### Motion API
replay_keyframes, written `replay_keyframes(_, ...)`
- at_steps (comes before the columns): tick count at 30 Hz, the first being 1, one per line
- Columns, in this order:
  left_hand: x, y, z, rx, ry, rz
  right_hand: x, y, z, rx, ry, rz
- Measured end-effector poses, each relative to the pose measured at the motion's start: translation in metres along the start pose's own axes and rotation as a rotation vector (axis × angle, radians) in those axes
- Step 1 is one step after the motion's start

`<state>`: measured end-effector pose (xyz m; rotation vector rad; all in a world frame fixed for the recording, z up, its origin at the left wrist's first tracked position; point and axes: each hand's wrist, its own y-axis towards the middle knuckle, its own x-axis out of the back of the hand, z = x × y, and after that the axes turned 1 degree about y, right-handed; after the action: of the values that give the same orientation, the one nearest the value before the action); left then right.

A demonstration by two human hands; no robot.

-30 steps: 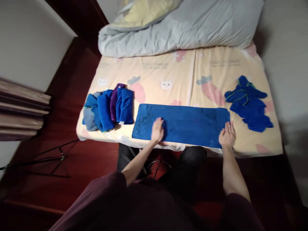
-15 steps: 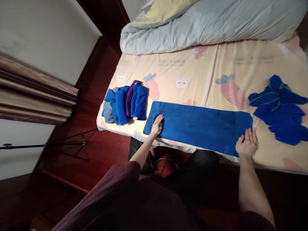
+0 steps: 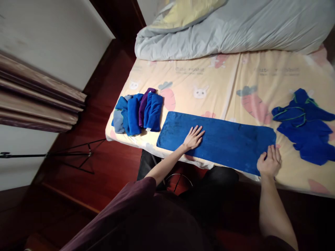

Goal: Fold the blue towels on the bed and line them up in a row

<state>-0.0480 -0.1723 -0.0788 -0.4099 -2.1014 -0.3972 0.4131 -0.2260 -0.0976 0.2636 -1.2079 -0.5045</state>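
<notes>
The left hand (image 3: pixel 193 138) lies flat, fingers spread, on a blue towel (image 3: pixel 225 139) on the bed (image 3: pixel 217 92); the right hand (image 3: pixel 269 163) rests at its right end. Folded cloths (image 3: pixel 134 116) lie to the left, crumpled cloths (image 3: pixel 312 139) to the right, a grey quilt (image 3: pixel 199 38) behind.

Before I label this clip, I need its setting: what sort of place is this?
Probably a bedroom: a pale-yellow fabric sheet printed with carrots, a bulky light-grey quilt bunched on it, and pleated, shiny brown curtains at the left.

Head-worn view, forward-down over the bed (image 3: pixel 220 80)
</notes>
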Motion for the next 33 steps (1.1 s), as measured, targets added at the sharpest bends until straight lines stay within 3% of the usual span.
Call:
replay_keyframes(2, 0.011, 0.009, 0.016, 0.091, 0.027, -0.029, 0.000, 0.000, -0.001, 0.008, 0.006, -0.002)
replay_keyframes(7, 0.075, -0.004, 0.103, 0.437, 0.153, -0.186, 0.001, 0.000, -0.002, -0.002, -0.019, 0.040)
replay_keyframes(10, 0.097, -0.011, 0.134, 0.504, 0.170, -0.203, 0.002, 0.001, -0.002, -0.011, -0.031, 0.066)
replay_keyframes(20, 0.093, -0.013, 0.132, 0.507, 0.088, -0.284, 0.021, 0.012, 0.023, -0.084, -0.173, 0.237)
replay_keyframes(23, 0.092, -0.014, 0.134, 0.494, 0.065, -0.312, 0.020, 0.029, 0.060, -0.212, -0.225, 0.231)
replay_keyframes(25, 0.091, -0.014, 0.134, 0.483, 0.061, -0.329, 0.007, 0.043, 0.101, -0.255, -0.178, 0.208)
replay_keyframes(27, 0.092, -0.014, 0.132, 0.479, 0.049, -0.336, -0.014, 0.053, 0.152, -0.172, -0.024, 0.264)
replay_keyframes(30, 0.094, -0.014, 0.128, 0.487, 0.039, -0.332, -0.047, 0.057, 0.220, 0.077, 0.181, 0.458)
replay_keyframes(33, 0.096, -0.014, 0.125, 0.480, 0.081, -0.328, -0.064, 0.053, 0.243, 0.208, 0.157, 0.610)
